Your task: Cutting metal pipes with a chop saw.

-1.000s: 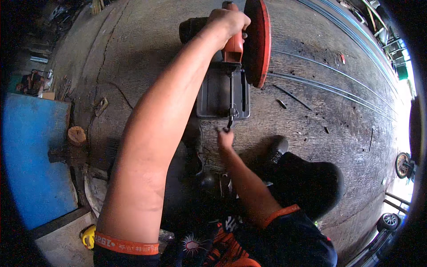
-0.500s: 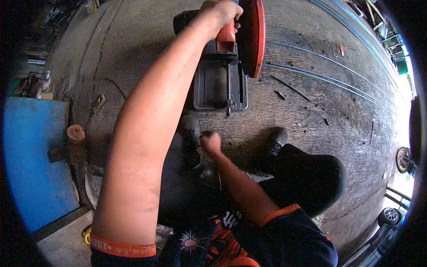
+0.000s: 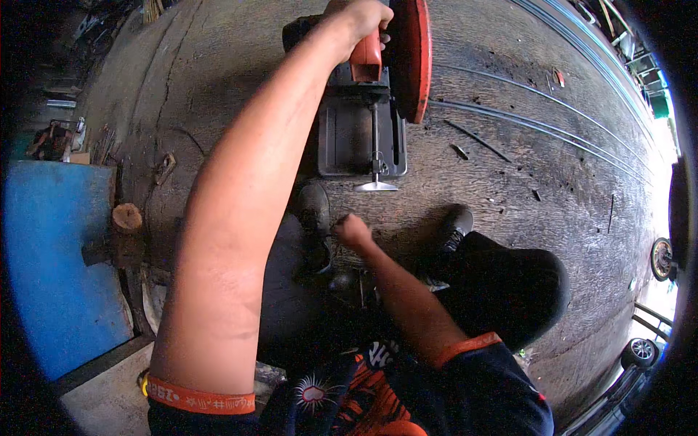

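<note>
Head view: the left hand (image 3: 361,20) reaches far ahead to the saw (image 3: 371,91), its grip closed over the red handle (image 3: 366,59). The saw stands on the floor (image 3: 247,54), ahead of the person, beyond the two shoes. Its red guard (image 3: 416,69) rises just right of the handle, and a black motor (image 3: 296,33) shows to the left, partly behind the forearm.

The dark base (image 3: 336,142) lies flat on the near side of the saw. A rod (image 3: 375,123) runs along it from far to near, ending in a silver crossbar (image 3: 376,187) just past the base's near edge.

The right hand (image 3: 353,231) is nearer, apart from the crossbar and beside the left shoe (image 3: 314,207). Its fingers look curled inward, but I cannot tell how tight this grip is or whether it holds anything. The right shoe (image 3: 456,220) is planted farther right.

Thin metal bars (image 3: 509,118) extend rightward from beside the guard, with a dark strip (image 3: 478,140) on their near side. More rods (image 3: 582,45) lie far right. At left are a blue panel (image 3: 62,261) and a cut log (image 3: 127,216); at right, near the picture's rim, a wheel (image 3: 662,258).
</note>
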{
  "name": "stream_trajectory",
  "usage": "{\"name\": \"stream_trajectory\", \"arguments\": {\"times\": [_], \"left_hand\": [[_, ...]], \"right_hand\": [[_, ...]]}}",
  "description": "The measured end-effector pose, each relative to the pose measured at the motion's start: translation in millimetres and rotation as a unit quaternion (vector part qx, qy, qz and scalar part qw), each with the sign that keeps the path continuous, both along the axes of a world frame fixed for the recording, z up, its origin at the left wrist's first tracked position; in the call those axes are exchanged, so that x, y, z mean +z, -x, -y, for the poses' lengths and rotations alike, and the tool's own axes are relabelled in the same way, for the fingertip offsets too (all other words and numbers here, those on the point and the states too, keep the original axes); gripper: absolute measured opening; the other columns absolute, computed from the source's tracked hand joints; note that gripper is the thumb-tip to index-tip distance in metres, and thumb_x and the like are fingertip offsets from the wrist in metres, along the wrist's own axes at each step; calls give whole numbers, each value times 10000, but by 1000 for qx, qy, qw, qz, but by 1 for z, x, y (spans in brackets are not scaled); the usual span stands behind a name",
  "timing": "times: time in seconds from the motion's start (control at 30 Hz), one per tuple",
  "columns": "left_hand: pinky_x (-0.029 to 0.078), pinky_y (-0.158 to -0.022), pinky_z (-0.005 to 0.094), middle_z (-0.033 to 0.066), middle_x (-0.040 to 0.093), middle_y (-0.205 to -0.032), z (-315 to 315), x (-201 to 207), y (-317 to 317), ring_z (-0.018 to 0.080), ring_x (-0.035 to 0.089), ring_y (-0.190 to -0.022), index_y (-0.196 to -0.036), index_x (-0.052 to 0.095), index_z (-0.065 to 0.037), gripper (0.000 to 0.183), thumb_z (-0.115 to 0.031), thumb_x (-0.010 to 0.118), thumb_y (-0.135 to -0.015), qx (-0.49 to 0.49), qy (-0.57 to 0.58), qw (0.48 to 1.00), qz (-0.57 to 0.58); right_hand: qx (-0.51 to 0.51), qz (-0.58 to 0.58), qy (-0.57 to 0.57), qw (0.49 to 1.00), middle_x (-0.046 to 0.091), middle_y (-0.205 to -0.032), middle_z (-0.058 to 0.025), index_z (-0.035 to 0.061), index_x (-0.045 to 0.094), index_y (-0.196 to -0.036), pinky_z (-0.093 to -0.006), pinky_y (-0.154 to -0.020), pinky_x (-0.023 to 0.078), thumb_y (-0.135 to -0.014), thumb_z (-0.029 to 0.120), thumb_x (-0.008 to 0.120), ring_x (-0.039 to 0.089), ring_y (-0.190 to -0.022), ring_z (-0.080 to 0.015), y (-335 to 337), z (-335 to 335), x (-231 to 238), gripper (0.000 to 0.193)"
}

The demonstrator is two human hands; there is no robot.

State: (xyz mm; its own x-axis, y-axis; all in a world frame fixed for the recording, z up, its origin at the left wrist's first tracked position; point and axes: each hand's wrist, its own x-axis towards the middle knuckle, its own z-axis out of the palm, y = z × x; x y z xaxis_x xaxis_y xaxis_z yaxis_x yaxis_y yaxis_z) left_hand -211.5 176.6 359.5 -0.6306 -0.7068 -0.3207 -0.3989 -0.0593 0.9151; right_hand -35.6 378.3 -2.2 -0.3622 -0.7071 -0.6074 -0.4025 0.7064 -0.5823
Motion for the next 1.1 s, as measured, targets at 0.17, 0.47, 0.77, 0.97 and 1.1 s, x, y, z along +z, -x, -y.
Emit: {"name": "stream_trajectory", "arguments": {"times": [0.17,0.47,0.77,0.97,1.1], "left_hand": [[490,-497,361,111,586,-646,0,-2,0,229,578,-543,-736,573,13,144,-120,596,-686,18,2,1000,-19],[492,-515,360,110,572,-635,-1,-3,-1,224,579,-566,-720,563,0,135,-128,586,-683,-2,-7,1000,-15],[503,-639,370,120,567,-838,5,-45,-21,225,561,-775,-935,545,10,305,-262,600,-808,40,-11,968,-248],[485,-732,404,235,653,-824,-24,-260,-72,347,651,-842,-825,651,31,252,-216,611,-798,240,273,931,21],[503,-768,394,183,671,-913,-15,-365,-83,336,651,-862,-863,712,-64,257,-284,601,-792,168,111,965,169]], "right_hand": [[-228,64,55,970,657,-865,-232,-47,633,-955,-401,-753,495,-739,255,637,641,-832,-367,-10,3,-31,371],[-553,-60,198,807,609,-841,-58,-14,557,-1039,-298,-701,458,-832,81,604,570,-768,-162,51,12,-58,233],[-222,10,186,957,670,-868,-195,51,696,-905,-377,-721,501,-751,169,580,661,-821,-323,-25,4,-38,226],[-615,267,237,703,627,-851,-38,51,569,-1002,-284,-539,433,-846,144,595,629,-710,-181,43,-1,-40,184],[-631,133,316,696,623,-908,-84,66,560,-1174,-283,-587,455,-807,123,607,617,-771,-184,51,6,-19,375]]}}
